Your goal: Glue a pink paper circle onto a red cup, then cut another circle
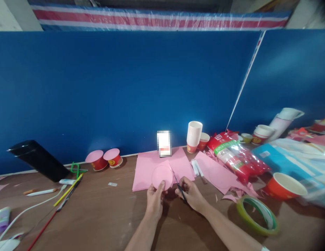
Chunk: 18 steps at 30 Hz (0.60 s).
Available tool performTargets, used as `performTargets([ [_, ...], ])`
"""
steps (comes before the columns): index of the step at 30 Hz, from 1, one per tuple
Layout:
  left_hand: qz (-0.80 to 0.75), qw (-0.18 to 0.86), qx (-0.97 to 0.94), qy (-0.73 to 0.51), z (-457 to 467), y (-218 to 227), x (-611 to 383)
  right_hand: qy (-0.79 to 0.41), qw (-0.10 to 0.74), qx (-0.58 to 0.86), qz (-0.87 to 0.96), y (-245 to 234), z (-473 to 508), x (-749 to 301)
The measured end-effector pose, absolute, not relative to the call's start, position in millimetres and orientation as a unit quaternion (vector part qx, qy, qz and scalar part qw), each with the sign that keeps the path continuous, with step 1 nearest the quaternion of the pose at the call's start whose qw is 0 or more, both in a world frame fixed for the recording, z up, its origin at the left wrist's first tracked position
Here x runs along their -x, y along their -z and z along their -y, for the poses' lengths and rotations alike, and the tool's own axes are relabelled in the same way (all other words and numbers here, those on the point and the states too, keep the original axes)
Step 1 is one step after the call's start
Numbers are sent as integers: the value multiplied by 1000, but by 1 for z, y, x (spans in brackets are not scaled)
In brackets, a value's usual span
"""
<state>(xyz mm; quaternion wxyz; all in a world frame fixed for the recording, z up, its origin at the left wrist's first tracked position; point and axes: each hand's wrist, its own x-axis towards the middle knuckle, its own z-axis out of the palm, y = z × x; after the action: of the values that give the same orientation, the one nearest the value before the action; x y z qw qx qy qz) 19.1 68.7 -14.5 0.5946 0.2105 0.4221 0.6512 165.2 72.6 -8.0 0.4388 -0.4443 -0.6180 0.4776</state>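
Note:
My left hand [155,198] pinches the lower edge of a round pink paper piece [162,175], holding it up over a pink paper sheet [148,170] on the brown table [99,216]. My right hand [192,193] is closed round a pair of dark scissors [178,186]; their blades point up and left and touch the right edge of the pink round piece. Both hands are close together near the table's middle.
Two upturned red cups with pink tops [104,159] stand at the left by a black box [39,160]. Pencils [68,190] lie left. A cup stack [194,136], a red packet of cups [237,155], an orange bowl [284,186] and a tape ring [258,214] sit right.

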Motion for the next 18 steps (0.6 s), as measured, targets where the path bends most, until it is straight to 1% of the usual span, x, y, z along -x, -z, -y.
performTargets([
  [8,-453,593,-232,-623,-66,9,-21,-475,433,447,622,8,-73,-165],
  [18,-433,597,-238,-632,-67,16,-19,-497,432,436,613,6,-72,-165],
])
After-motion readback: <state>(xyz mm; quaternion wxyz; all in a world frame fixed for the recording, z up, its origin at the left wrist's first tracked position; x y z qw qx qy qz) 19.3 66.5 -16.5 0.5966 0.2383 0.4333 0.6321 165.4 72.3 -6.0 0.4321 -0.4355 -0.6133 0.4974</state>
